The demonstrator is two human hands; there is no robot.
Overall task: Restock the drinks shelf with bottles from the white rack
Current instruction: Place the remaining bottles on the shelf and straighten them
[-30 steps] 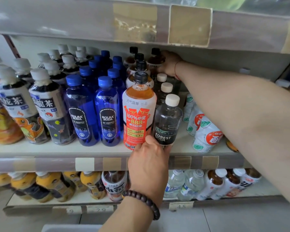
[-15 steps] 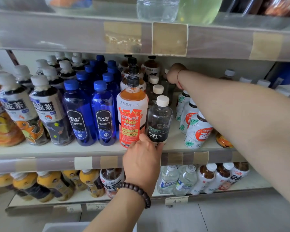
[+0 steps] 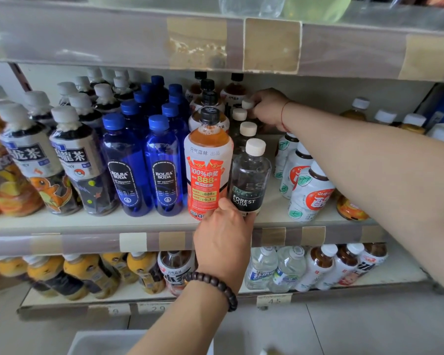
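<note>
Reaching far back on the drinks shelf [image 3: 62, 224], the right hand [image 3: 268, 108] curls its fingers over the white cap of a bottle at the back [image 3: 247, 104]. Most of that bottle is hidden behind the ones in front, so I cannot tell what kind it is. The left hand [image 3: 223, 239] is at the front edge of the shelf. Its thumb presses the orange bottle [image 3: 207, 170] and its fingers wrap the bottom of the clear soda bottle [image 3: 249, 180], which stands just beside the orange one. The hand covers the bottoms of both bottles. Blue bottles [image 3: 141, 165] stand in rows to the left, and dark tea bottles [image 3: 80, 160] stand further left. White bottles with red labels [image 3: 308, 193] lean on the right, partly hidden by the right arm. A white rack [image 3: 100, 343] shows only one corner at the bottom edge. Bottles on the lower shelf [image 3: 395, 272] look blurry.
</note>
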